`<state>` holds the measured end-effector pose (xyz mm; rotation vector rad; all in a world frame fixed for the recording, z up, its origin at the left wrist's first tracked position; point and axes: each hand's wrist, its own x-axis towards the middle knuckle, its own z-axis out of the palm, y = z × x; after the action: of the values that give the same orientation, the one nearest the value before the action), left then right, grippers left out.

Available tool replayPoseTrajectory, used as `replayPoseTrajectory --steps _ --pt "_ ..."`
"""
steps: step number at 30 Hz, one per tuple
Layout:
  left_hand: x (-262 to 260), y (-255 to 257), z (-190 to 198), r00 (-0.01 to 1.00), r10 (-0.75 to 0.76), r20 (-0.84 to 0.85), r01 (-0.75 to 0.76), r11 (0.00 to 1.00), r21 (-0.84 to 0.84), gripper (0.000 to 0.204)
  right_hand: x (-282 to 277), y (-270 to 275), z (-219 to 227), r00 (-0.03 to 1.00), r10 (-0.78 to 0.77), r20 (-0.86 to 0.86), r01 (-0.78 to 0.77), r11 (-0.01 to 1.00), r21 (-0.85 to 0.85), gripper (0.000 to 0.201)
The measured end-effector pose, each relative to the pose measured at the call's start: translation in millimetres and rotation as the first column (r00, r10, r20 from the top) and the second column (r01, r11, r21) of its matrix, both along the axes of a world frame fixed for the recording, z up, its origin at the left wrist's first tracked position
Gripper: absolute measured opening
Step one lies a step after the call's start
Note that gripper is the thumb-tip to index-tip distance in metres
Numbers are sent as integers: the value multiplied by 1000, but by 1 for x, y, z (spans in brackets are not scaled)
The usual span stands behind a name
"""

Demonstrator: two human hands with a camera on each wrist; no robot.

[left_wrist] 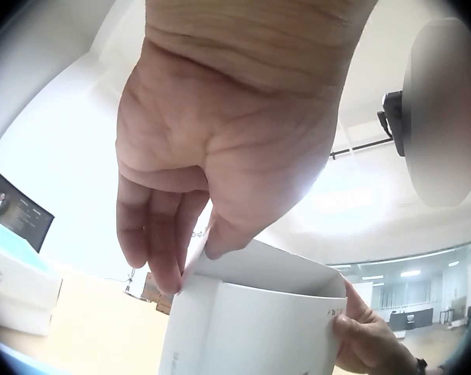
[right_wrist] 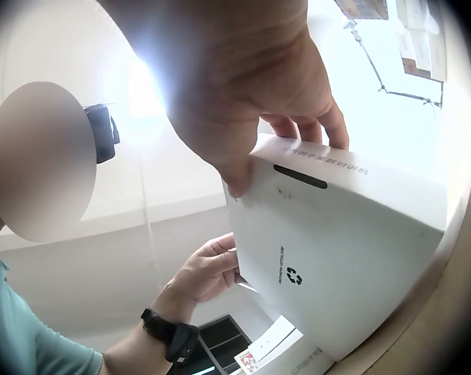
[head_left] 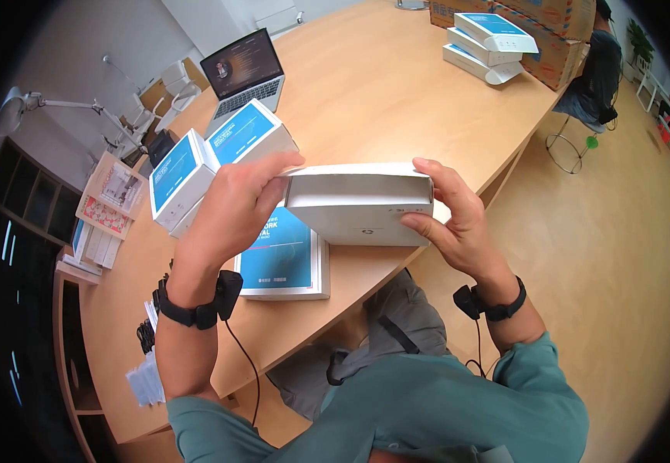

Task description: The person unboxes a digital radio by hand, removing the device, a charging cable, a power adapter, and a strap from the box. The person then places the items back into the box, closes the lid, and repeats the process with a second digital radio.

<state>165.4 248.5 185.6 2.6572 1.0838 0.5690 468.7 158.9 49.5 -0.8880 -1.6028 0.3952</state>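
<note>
A white cardboard box (head_left: 360,225) stands on its side at the near table edge, an opening along its upper end showing a hollow interior. My left hand (head_left: 235,202) pinches the left edge of this opening between thumb and fingers, which the left wrist view shows close up. On the other end my right hand (head_left: 458,220) grips the box, thumb on the near face and fingers over the top corner. A recycling mark (right_wrist: 294,276) and a dark slot (right_wrist: 301,176) show in the right wrist view. Just left of it lies a blue-topped box (head_left: 277,258), partly covered in the head view.
Two more blue-topped boxes (head_left: 246,130) stand at the left by an open laptop (head_left: 252,77). Farther back, a stack of similar boxes (head_left: 493,48) sits beside large brown cartons (head_left: 551,58). Books (head_left: 111,197), cables and a desk lamp (head_left: 65,103) line the left side.
</note>
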Motion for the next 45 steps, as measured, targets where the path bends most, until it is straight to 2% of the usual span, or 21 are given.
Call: replayPoseTrajectory --steps 5,8,11,16,22,25,28,32,34,35,37,38,40,42,43,44,45 --pt "9 9 2 1000 -27 -11 28 992 119 23 -2 -3 3 999 -16 28 16 1000 -18 81" --pt "16 13 11 993 60 -106 -44 989 144 20 -2 -3 2 1000 -16 22 18 999 -46 87" --pt "19 25 12 998 11 -64 -3 992 129 20 -1 -4 5 999 -18 29 21 996 -85 92" --pt "30 38 23 973 88 -214 -71 994 86 23 -1 -2 9 1000 -9 27 12 995 -102 97" --pt "39 46 34 959 81 -272 -77 997 24 24 0 0 15 1000 25 -8 -26 990 -140 100" --pt "40 43 29 969 87 -230 -92 996 -14 24 0 0 12 1000 17 -16 -19 989 -147 100" --pt "32 34 14 983 98 -153 -96 995 21 23 2 2 12 1000 15 -26 -18 991 -136 98" --pt "21 12 -6 982 79 -172 -58 991 124 26 3 3 8 1000 -3 -4 2 993 -121 91" --pt "19 -1 -17 999 45 -26 -41 991 124 39 5 5 5 1000 -18 12 19 995 -97 87" --pt "10 2 -26 993 -38 -110 59 981 187 52 5 6 5 1000 -24 10 25 997 -68 79" --pt "5 0 -49 996 -70 -62 80 982 172 53 4 5 5 1000 -27 6 28 999 -41 71" --pt "2 -3 -58 996 -92 -9 92 984 155 54 7 2 7 997 -24 72 27 999 -41 63" --pt "-6 3 -55 993 -117 4 115 977 179 58 9 2 10 990 -8 139 12 999 -33 55" --pt "-11 2 -40 981 -169 91 173 984 -38 60 7 0 8 996 14 88 -11 999 -30 49" --pt "-11 1 -33 985 -145 97 149 988 -39 60 11 3 3 989 27 143 -32 999 35 55" --pt "-8 0 -27 990 -120 67 128 982 -137 63 11 5 -3 987 51 149 -57 998 32 55" --pt "-8 -3 -25 994 -102 38 108 966 -234 65 11 5 -8 994 29 102 -42 991 124 60"
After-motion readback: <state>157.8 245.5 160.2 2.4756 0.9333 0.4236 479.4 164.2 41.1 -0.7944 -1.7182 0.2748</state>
